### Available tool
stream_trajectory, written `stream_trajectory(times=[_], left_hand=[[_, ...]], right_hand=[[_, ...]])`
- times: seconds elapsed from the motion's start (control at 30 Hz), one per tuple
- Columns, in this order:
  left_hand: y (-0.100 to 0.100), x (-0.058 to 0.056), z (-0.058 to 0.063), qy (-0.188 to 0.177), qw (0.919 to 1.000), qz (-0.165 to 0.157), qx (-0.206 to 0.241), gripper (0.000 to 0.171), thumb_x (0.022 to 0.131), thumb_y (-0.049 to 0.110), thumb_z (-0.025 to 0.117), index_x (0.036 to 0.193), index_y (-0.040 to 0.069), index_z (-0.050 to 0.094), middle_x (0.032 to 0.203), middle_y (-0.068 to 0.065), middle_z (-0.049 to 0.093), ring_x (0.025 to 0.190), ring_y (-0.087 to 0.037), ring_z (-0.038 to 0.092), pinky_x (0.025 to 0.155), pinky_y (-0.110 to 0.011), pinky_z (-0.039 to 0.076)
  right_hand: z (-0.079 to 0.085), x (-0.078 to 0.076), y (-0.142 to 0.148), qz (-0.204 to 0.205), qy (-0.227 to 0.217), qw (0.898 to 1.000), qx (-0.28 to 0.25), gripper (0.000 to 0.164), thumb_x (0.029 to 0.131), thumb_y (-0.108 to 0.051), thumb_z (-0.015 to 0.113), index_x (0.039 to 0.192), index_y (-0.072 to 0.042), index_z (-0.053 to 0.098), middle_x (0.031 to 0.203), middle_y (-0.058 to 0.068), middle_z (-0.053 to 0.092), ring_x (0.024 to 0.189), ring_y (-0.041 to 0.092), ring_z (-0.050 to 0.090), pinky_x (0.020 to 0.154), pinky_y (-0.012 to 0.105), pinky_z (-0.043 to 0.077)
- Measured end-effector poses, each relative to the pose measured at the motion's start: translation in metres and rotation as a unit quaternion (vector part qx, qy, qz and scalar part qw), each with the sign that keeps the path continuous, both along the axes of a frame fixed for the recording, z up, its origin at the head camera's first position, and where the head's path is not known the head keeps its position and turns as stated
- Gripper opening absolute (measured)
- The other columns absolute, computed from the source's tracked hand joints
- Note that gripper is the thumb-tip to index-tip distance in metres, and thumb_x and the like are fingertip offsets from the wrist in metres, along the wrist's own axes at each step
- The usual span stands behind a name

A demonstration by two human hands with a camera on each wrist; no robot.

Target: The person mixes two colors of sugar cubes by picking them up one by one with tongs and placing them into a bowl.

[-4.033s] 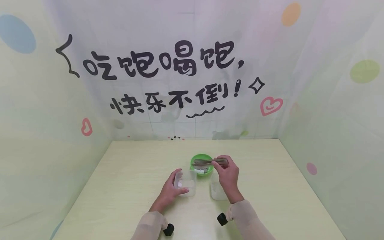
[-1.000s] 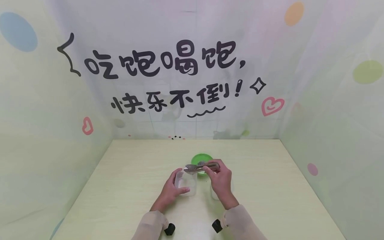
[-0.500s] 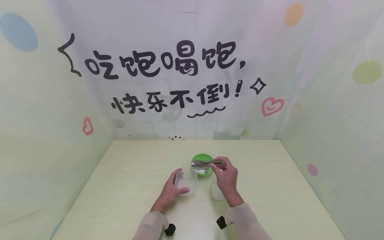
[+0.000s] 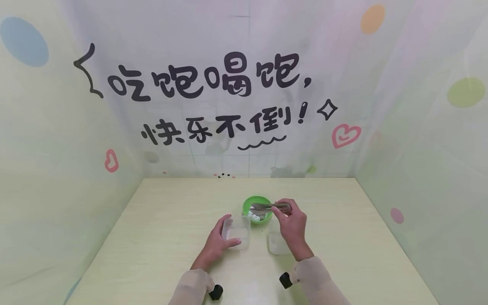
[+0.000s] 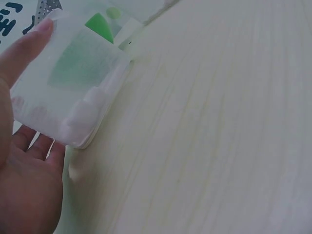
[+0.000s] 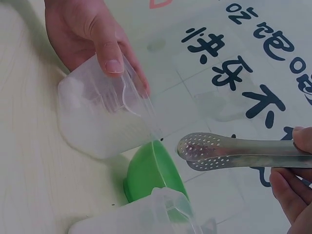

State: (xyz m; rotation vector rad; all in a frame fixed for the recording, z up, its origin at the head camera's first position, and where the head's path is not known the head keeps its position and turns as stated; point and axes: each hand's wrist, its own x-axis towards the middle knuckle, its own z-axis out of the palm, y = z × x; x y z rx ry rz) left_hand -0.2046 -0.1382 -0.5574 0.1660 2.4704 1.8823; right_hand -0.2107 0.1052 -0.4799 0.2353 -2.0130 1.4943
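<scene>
My left hand (image 4: pixel 221 240) holds a translucent plastic container (image 4: pixel 244 242) on the table, thumb over its rim and fingers around the far side. Pale contents (image 5: pixel 83 117) show dimly through its wall in the left wrist view. In my right hand (image 4: pixel 292 222) is a pair of metal tongs (image 4: pixel 263 207), pinched between thumb and fingers. Their perforated tips (image 6: pixel 202 151) are above the green bowl (image 4: pixel 246 204), with nothing seen between them in the right wrist view. Several white pieces (image 4: pixel 254 217) lie in the bowl.
A second translucent container (image 4: pixel 277 245) stands right of the first, partly hidden beneath my right hand and wrist. The bowl sits just behind both containers. Printed cloth walls (image 4: pixel 244 34) enclose the pale wooden table (image 4: pixel 171 212) at the back and sides.
A second ago the tongs were over the left container's edge. They have moved right, to above the bowl, and more white pieces show inside it. My left hand and its container have stayed put.
</scene>
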Motion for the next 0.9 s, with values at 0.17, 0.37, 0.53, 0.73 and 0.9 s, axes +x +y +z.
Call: stream_trajectory(times=[0.17,0.37,0.53,0.73,0.9], left_hand=[[0.002,0.007,0.014,0.0,1.0,-0.004,-0.001,0.088,0.072,0.006,0.085,0.146,0.006,0.037,0.143,-0.024,0.043,0.129,-0.042,0.04,0.106,-0.058,0.032],[-0.001,-0.001,-0.001,0.001,1.0,-0.002,-0.008,0.09,0.072,0.012,0.087,0.147,0.012,0.037,0.145,-0.02,0.043,0.132,-0.038,0.039,0.108,-0.056,0.031],[-0.002,-0.004,-0.006,-0.001,1.0,-0.001,-0.009,0.091,0.07,0.016,0.088,0.146,0.015,0.039,0.145,-0.017,0.043,0.132,-0.036,0.039,0.108,-0.055,0.031],[-0.002,-0.005,-0.007,-0.004,0.9999,-0.001,-0.013,0.091,0.07,0.018,0.089,0.146,0.017,0.039,0.146,-0.017,0.042,0.133,-0.036,0.038,0.109,-0.054,0.032],[-0.001,-0.004,-0.006,-0.004,0.9999,0.002,-0.011,0.09,0.07,0.017,0.088,0.146,0.017,0.039,0.146,-0.018,0.042,0.133,-0.037,0.039,0.109,-0.054,0.032]], right_hand=[[-0.002,-0.001,0.002,-0.007,-0.012,1.0,0.0,0.02,0.081,-0.004,0.078,0.097,-0.005,0.065,0.085,0.005,0.072,0.077,0.02,0.07,0.064,0.022,0.056],[-0.004,-0.001,0.003,-0.009,-0.006,1.0,-0.013,0.021,0.08,-0.004,0.079,0.096,-0.005,0.066,0.085,0.006,0.073,0.075,0.02,0.069,0.064,0.031,0.058],[0.0,0.002,-0.001,0.005,-0.009,0.999,-0.038,0.021,0.08,-0.003,0.078,0.098,-0.002,0.067,0.087,0.009,0.073,0.073,0.019,0.067,0.062,0.017,0.053],[0.025,0.02,-0.013,0.025,-0.038,0.998,-0.05,0.022,0.081,0.003,0.075,0.099,0.007,0.063,0.087,0.017,0.071,0.071,0.019,0.066,0.061,0.017,0.052],[0.028,0.025,-0.019,0.034,-0.071,0.994,-0.073,0.022,0.081,0.004,0.075,0.099,0.008,0.063,0.084,0.017,0.07,0.07,0.015,0.064,0.06,0.018,0.051]])
